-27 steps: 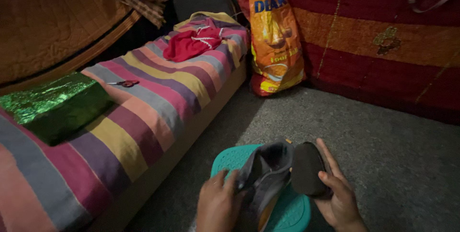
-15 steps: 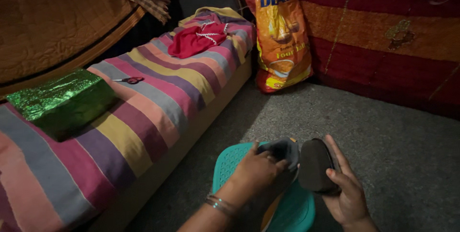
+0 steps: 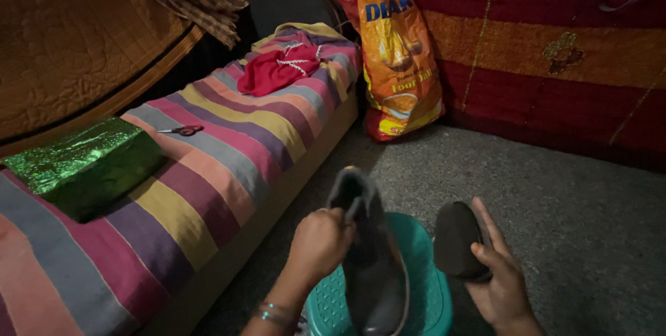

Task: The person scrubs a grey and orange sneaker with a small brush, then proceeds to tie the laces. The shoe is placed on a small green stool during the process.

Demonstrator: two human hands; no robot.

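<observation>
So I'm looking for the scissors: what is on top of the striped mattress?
On the striped mattress lie small scissors, a shiny green wrapped box and a red garment. Whatever is beneath the box or garment is covered.

Dim, grainy frame: weak light reaches the striped bed [image 3: 208, 149] and floor [image 3: 555, 190]; lower foreground lies in shadow.
</observation>
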